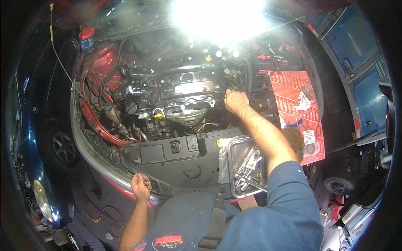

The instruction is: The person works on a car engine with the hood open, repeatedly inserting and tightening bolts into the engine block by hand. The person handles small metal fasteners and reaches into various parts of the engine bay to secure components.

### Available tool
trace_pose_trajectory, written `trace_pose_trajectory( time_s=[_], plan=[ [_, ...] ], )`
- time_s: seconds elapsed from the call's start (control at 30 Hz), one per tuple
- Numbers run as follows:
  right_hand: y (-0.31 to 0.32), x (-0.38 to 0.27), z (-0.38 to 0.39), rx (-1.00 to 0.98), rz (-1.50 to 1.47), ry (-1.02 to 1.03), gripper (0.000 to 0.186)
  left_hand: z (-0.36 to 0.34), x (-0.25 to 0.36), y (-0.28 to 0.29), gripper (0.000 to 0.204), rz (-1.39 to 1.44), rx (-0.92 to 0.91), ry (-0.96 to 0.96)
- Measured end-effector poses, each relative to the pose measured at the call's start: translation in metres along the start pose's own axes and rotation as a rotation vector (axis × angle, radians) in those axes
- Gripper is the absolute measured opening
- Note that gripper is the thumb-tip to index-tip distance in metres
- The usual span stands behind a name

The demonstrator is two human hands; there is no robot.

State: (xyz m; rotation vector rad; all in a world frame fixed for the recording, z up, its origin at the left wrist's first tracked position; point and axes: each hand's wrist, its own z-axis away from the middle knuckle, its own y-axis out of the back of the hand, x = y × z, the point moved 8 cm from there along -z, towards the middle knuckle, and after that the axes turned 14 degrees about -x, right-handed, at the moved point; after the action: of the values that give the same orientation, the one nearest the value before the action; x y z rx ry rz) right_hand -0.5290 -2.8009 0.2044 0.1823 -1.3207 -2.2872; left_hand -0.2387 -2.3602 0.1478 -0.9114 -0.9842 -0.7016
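Observation:
My right hand point(236, 101) reaches over the engine, its fingers curled down at the right end of the black valve cover point(190, 79). What its fingertips grip, if anything, is hidden beneath them. Nearer to me, my left hand point(141, 186) is raised above the front edge of the bay. Its fingers are bent closed, and something small and dark seems to show in them, too small to name. A silvery heat shield point(186, 115) lies in front of the cover, with a yellow dipstick handle point(158, 116) at its left.
A metal tray point(231, 167) of sockets and ratchets sits on the black front panel point(165, 167). Beside it stands a red cardboard sheet point(289, 90) bearing small parts. The battery point(276, 62) is at the back right, a blue tub with red lid point(87, 39) back left. A bright lamp point(217, 19) glares behind.

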Motion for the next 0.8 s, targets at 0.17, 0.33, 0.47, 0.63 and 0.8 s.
trace_pose_trajectory(
  time_s=[0.17,0.33,0.47,0.63,0.8],
  plan=[
    [0.001,0.003,0.003,0.033,-0.065,-0.013,0.040,0.000,0.000,-0.001,0.032,-0.004,-0.005,-0.004],
    [-0.004,0.002,-0.001,0.002,-0.042,-0.003,0.041,-0.001,0.004,-0.003,0.032,-0.028,-0.017,-0.021],
    [-0.002,0.003,-0.001,0.017,-0.049,0.000,0.040,-0.001,0.003,-0.003,0.032,-0.021,-0.008,-0.021],
    [-0.004,0.003,-0.001,0.005,-0.085,0.004,0.038,-0.001,0.003,0.000,0.034,0.016,0.060,0.034],
    [-0.007,0.005,-0.006,-0.023,-0.102,0.006,0.038,-0.001,0.004,-0.014,0.032,0.406,0.110,0.201]
  ],
)
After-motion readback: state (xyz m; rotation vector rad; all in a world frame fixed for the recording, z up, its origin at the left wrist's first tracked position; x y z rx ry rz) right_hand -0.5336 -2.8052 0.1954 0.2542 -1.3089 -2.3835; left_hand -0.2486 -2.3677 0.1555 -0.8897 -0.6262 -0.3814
